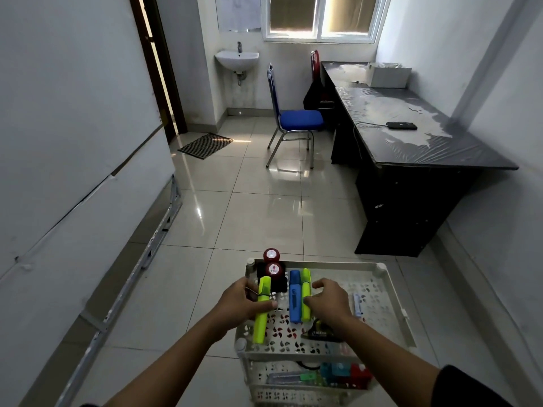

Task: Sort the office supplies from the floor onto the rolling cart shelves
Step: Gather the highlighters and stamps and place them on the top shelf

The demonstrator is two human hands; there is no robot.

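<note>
Over cart (393,292) top shelf: both hands working highlighters.
Left hand (239,301) fingers pinch yellow highlighter (262,311); right hand (329,299) fingers curled, touching green highlighter (306,292).

On the white perforated cart's top shelf (393,304) lie a yellow highlighter (261,315), a blue highlighter (294,298), a second yellow highlighter (306,292) and two red stamps (273,262).
</note>
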